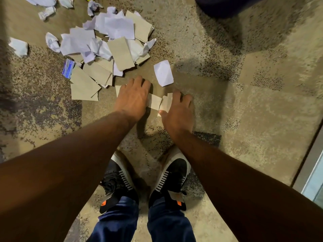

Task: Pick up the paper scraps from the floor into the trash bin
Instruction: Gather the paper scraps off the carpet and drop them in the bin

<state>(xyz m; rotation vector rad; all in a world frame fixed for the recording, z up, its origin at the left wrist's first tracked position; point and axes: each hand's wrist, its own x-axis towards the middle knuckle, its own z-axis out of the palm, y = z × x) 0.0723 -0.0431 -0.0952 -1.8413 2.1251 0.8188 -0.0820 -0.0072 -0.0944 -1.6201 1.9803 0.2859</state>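
A person bends over a mottled carpet (253, 110), both bare hands down among torn paper, shoes (145, 180) planted at 6 o'clock. The left hand (132, 100) lies spread and flat, palm down, on a tan scrap (154, 102) near the centre of the view; whether its fingers have closed on anything cannot be told. Just beside it at 3 o'clock, the right hand (178, 112) has thumb and fingers partly curled around a second tan scrap (167, 103), which appears pinched but not yet lifted clear. A single white scrap (163, 73) lies at 12 o'clock of the hands, close by but apart. The main heap of paper scraps (106, 49), white and tan mixed, spreads toward 10 and 11 o'clock, with crumpled balls (47, 13) beyond it and a small blue printed piece (68, 68) at its near edge. A dark rounded shape (227, 6) at 1 o'clock may be the trash bin, though too little shows to be sure. The step in hand looks like gathering the nearest flat pieces; next, both hands would need to get under thin paper lying flush on carpet, then carry it toward the bin.
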